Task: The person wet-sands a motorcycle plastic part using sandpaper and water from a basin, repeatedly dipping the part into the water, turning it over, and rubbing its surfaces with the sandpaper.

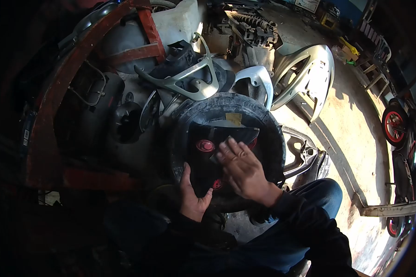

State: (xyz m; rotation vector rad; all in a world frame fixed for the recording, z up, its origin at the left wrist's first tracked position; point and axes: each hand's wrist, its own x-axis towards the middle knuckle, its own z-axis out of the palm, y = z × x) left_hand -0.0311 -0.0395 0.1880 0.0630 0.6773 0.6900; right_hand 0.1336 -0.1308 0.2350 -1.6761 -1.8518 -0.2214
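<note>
A glossy black panel with red emblems (199, 161) is over a round black tub (180, 115). Around the panel's lower edge is my left hand (194, 196), its thumb raised on the left side and its fingers mostly hidden beneath. My right hand (245, 171) lies against the panel's face, fingers pressed together over a small grey piece (215, 158) that shows at the fingertips. What this piece is, I cannot make out. Inside the tub, behind the panel, a tan square piece (233, 118) is visible.
Silver-green fairing parts (194, 81) lie behind the tub, with a large silver panel (323, 69) to their right. A rusty red metal frame (46, 115) rises at the left. A motorcycle with a red wheel (394, 122) stands at the far right. A metal rail (388, 209) is lower right.
</note>
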